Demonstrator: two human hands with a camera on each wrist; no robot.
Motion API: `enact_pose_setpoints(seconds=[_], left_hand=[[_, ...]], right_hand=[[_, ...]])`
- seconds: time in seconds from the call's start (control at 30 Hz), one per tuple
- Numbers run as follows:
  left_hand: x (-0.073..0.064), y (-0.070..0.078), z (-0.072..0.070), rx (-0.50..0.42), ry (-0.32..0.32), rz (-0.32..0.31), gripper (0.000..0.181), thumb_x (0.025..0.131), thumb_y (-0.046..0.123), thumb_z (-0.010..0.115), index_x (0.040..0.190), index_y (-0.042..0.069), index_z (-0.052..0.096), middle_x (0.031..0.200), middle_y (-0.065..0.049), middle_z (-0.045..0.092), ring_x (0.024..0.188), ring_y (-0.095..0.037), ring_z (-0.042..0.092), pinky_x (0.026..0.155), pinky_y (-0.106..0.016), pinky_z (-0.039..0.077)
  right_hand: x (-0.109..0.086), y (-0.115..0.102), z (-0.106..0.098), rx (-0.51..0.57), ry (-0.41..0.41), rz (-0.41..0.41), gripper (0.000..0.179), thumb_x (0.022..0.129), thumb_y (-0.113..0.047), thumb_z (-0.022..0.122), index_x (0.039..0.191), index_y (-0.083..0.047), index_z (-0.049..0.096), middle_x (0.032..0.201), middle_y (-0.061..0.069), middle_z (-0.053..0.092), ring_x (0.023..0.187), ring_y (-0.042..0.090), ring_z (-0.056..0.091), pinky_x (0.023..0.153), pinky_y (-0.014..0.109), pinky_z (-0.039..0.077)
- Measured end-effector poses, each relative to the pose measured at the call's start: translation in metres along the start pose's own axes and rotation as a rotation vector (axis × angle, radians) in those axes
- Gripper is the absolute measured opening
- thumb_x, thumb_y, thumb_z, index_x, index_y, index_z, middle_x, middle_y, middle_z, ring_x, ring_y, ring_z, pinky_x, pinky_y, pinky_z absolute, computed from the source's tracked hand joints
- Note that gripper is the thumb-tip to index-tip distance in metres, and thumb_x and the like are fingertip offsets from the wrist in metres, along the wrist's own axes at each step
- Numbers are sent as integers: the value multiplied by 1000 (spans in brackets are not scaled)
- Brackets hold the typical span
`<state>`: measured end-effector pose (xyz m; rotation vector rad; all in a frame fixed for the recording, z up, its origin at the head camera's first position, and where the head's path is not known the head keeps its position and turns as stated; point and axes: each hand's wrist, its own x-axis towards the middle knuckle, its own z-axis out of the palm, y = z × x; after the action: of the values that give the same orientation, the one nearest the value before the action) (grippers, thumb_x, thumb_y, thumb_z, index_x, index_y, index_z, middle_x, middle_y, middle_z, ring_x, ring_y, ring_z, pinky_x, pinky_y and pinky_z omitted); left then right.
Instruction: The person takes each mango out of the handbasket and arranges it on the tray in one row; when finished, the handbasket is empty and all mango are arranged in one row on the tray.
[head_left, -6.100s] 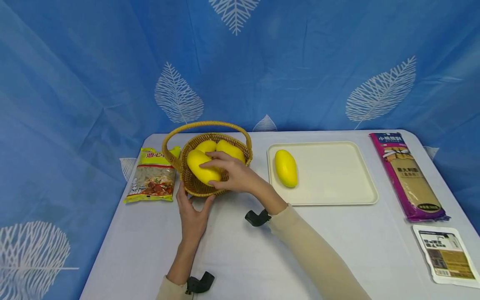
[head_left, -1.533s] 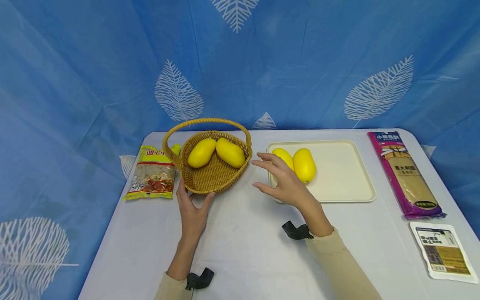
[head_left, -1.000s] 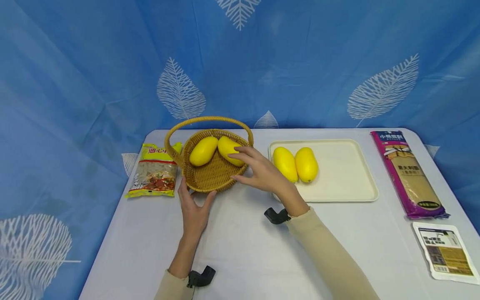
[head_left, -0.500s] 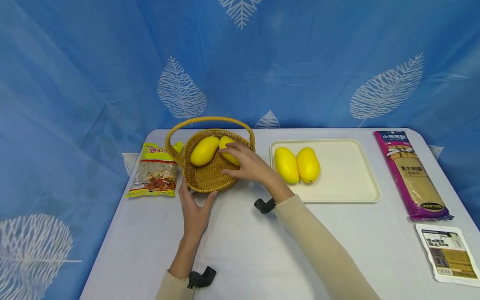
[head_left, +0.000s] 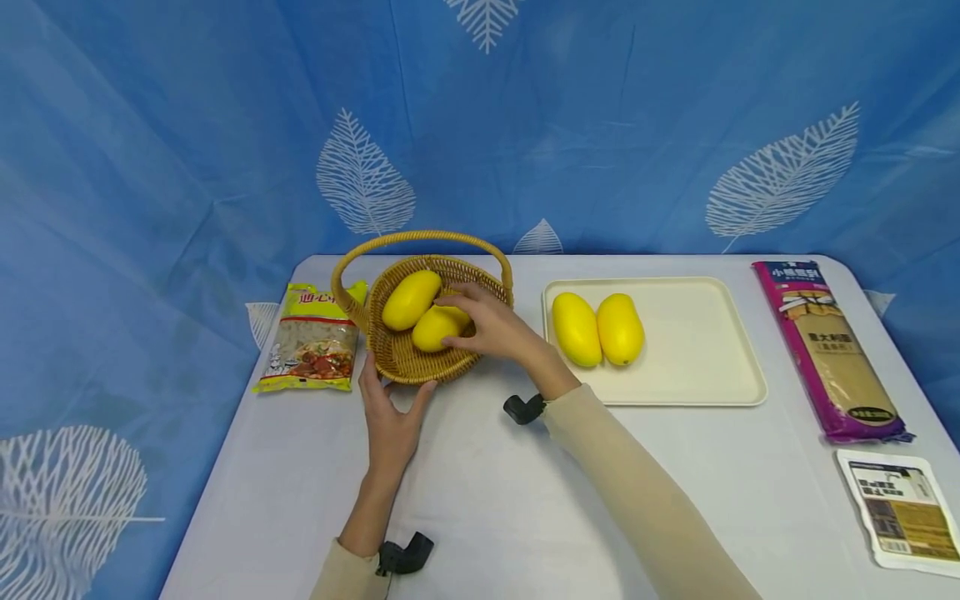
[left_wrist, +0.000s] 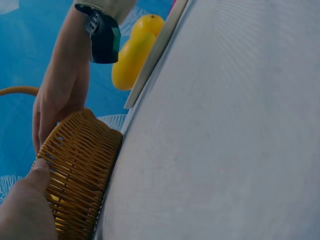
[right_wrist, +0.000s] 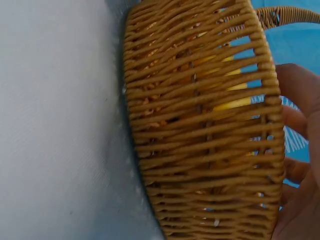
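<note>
A wicker basket (head_left: 408, 367) with a tall arched handle stands at the table's left back and holds two yellow mangoes. My right hand (head_left: 491, 325) reaches in from the right and grips the front mango (head_left: 431, 332) between thumb and fingers. The other mango (head_left: 412, 300) lies beside it to the back left. With thumb and fingers spread, my left hand (head_left: 390, 421) rests against the basket's near side. In the left wrist view, the left thumb (left_wrist: 40, 167) touches the rim. The basket wall hides most of the held mango in the right wrist view.
A cream tray (head_left: 697, 342) bears two more mangoes (head_left: 598, 330) at its left end. One noodle packet (head_left: 311, 337) lies left of the basket. At the right edge lie a purple packet (head_left: 832, 350) and a white pouch (head_left: 898, 512). A blue leaf-print curtain (head_left: 600, 125) hangs behind.
A second mango has gone from the basket to the tray. My right hand has returned to the basket, taken hold of another mango and drawn it toward the basket's front left. My left hand stays put.
</note>
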<state>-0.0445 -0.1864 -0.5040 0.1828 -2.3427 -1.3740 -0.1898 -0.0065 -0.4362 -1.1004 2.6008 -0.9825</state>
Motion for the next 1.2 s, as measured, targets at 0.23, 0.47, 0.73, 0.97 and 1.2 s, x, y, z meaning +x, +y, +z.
enact_pose_setpoints(seconds=[0.23,0.47,0.73,0.97,1.2], left_hand=[[0,1,0,14,-1,-9,98,87,31,75,157,12,10,156,-16,23,142,-29,31,105,-50,42],[0,1,0,15,2,-16,99,86,32,76,157,13,11,156,-16,23,141,-31,31,105,-51,43],[0,3,-1,13,2,-11,98,87,32,75,158,15,10,156,-15,23,141,-30,32,105,-51,43],[0,2,0,8,4,-2,98,86,32,76,157,14,11,156,-16,24,141,-30,32,104,-51,43],[0,0,0,5,6,3,98,86,30,76,157,12,11,155,-16,24,141,-29,32,104,-50,43]], right_hand=[[5,-8,2,-85,-63,22,59,85,-42,75,136,-17,58,151,16,40,140,32,38,115,45,36],[5,-15,9,-117,-24,24,58,85,-45,74,135,-18,61,151,15,39,143,33,30,116,48,33],[5,-19,12,-108,-53,41,61,85,-44,75,138,-20,58,151,13,40,142,32,33,116,47,34],[8,-18,12,-81,-64,69,63,82,-46,77,136,-20,59,151,12,39,140,29,36,112,44,40],[11,-18,15,-66,-46,90,61,78,-45,81,130,-20,61,148,11,41,137,30,39,109,44,42]])
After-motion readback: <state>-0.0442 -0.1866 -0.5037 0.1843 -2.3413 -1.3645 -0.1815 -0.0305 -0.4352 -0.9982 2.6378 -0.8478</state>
